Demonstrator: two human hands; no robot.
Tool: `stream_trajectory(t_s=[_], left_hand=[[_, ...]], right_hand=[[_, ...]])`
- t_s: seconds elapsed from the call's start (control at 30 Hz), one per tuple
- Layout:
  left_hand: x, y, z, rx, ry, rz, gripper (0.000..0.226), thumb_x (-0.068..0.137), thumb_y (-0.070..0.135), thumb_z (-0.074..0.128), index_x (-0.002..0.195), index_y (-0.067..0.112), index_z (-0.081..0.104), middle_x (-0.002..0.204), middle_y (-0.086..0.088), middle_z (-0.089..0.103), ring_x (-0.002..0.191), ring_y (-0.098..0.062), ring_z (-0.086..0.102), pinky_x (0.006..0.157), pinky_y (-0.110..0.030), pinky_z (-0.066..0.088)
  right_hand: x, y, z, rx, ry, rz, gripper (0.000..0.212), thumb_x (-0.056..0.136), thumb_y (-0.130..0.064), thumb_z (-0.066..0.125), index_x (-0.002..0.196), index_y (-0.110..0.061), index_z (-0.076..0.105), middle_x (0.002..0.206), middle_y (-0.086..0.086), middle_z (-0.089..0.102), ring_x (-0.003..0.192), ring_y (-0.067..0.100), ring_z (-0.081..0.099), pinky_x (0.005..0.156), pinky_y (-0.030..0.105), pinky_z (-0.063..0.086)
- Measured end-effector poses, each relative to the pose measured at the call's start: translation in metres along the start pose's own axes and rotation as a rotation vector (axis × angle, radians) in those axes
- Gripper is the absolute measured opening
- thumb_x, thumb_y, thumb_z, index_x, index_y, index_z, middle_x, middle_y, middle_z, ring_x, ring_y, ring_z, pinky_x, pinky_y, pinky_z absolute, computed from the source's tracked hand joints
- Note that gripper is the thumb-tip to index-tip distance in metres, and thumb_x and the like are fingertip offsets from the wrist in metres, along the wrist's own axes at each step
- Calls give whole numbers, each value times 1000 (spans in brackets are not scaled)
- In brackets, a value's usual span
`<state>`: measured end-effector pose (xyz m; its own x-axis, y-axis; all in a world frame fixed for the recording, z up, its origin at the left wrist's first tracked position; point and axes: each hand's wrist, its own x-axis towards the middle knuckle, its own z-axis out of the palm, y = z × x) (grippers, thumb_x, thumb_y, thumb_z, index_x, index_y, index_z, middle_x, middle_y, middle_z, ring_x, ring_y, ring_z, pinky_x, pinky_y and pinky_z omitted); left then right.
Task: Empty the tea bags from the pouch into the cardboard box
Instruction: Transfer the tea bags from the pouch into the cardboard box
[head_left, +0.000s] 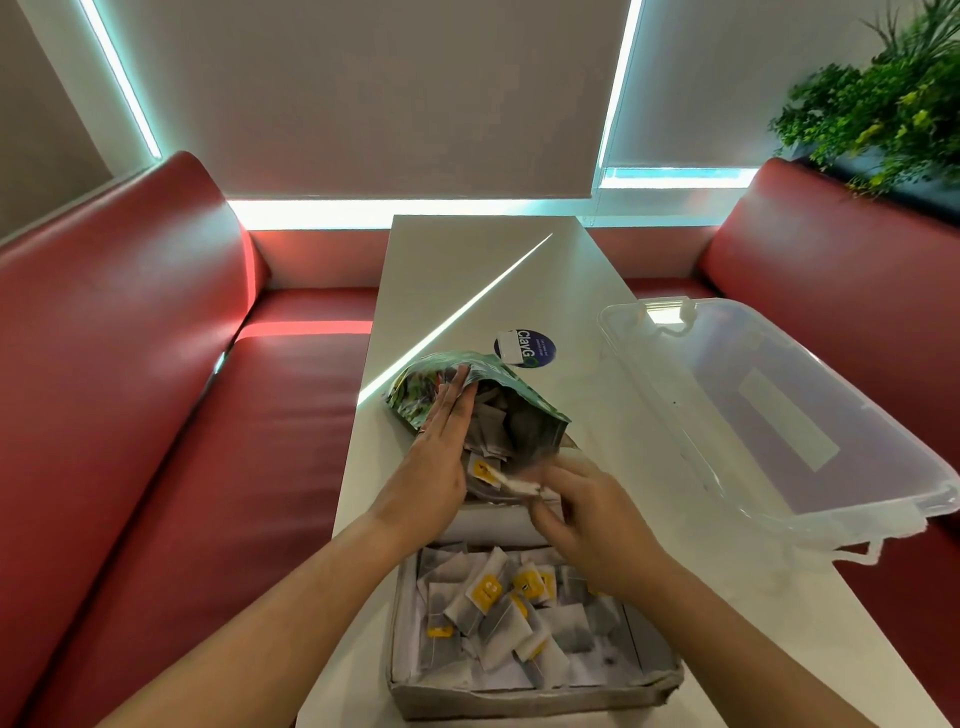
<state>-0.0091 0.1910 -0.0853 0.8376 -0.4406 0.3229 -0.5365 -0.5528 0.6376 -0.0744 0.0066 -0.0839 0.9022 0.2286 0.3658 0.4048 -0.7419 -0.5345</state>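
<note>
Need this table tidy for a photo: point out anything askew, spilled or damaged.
The clear plastic tub juts past the right edge of the table, over the red seat, and looks precarious. The near wall of the cardboard box is crumpled and uneven.

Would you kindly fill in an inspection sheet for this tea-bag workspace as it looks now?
Surface: white table, glossy.
Job's things: pouch open, mouth toward the cardboard box; tea bags piled in the box.
Clutter: clear plastic container at the table's right edge; round blue sticker.
Hands: left hand flat against the pouch; right hand, blurred, pinches a white tea bag.
Cables: nothing seen.
Surroundings: red benches on both sides, window blinds, green plant.
</note>
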Motion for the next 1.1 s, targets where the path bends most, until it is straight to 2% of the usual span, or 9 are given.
stream_trajectory(t_s=[0.13,0.2,0.3,0.37,0.57,0.7,0.83,0.97,1.1], left_hand=[[-1,-1,-1,-3,-10,-11,81,88,-9,37,149,26,-3,155,16,-10,143,-1,-4,117,-27,15],[-1,-1,0,-1,-8,-7,80,88,-9,36,149,26,-3,156,14,-9,143,1,-6,117,-29,16],[0,1,-1,-11,-17,-20,83,87,-10,38,149,28,-2,155,18,-9,143,-1,-2,117,-31,18],[0,1,-2,-8,-19,-23,83,86,-9,39,149,28,0,155,20,-7,144,-2,0,116,-31,20],[2,2,-5,-29,-33,-45,81,85,-8,40,149,28,6,153,20,1,142,-1,4,115,-19,14],[4,5,-5,-58,-47,-79,82,84,-9,39,150,29,7,155,12,7,142,-3,9,107,-3,7],[7,6,-2,-104,-49,-131,81,85,-7,38,149,31,6,157,7,12,142,-5,12,106,-1,7],[8,8,-3,-113,-46,-151,80,86,-6,38,149,32,5,157,6,14,142,-6,13,111,-9,12],[8,12,-4,-122,-34,-152,79,85,-8,37,149,27,8,157,5,14,142,-5,11,105,1,6]], right_hand=[[-35,14,-8,-13,-298,43,36,90,-32,60,125,-29,58,109,-20,59,83,-15,51,73,3,40],[-42,15,-7,-55,-247,67,45,89,-35,61,133,-30,50,120,-17,55,95,-18,44,82,2,37],[-33,7,-6,-114,-155,57,43,91,-32,57,134,-27,49,131,-6,53,114,3,47,96,17,38],[-17,-1,-3,-166,-119,15,44,92,-26,58,134,-20,51,132,-1,54,119,12,48,97,18,34],[40,-7,25,-294,-157,-1,49,86,-9,60,134,-8,47,122,14,59,107,30,58,86,31,49],[70,5,43,-510,-446,64,57,90,-20,55,140,-8,32,129,16,51,112,30,53,96,38,46],[92,13,61,-582,-691,-16,55,92,-26,50,142,-9,32,141,17,42,126,36,44,104,47,38],[104,16,69,-706,-710,23,55,94,-32,46,144,-13,32,144,11,42,131,32,39,112,46,29],[104,10,68,-754,-613,85,51,93,-28,51,140,-13,37,136,11,50,122,30,47,107,40,33]])
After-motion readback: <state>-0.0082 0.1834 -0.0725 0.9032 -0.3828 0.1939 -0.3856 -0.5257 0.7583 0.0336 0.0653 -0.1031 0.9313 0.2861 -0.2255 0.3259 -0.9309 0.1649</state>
